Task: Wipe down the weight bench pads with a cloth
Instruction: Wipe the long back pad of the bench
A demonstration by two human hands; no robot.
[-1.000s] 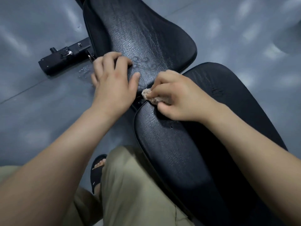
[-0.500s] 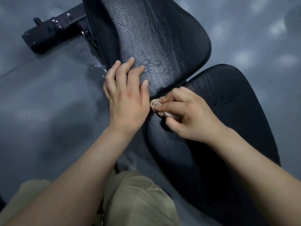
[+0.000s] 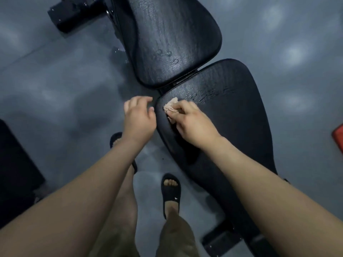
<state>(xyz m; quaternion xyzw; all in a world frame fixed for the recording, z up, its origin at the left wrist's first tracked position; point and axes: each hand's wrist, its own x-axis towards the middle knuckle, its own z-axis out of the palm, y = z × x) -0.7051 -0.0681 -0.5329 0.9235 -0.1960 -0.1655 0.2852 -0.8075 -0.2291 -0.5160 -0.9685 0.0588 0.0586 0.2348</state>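
Right hand pinched the cloth at the near pad's 10 o'clock corner, left hand loose and empty; wet streaks there and on the far pad suggested unfinished wiping.

A gym room: a black padded weight bench stands on grey glossy floor.

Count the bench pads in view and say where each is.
2. The upper pad sits top centre; the lower pad runs from the middle toward bottom right, the right hand holding the cloth on its upper-left edge. None looks hidden.
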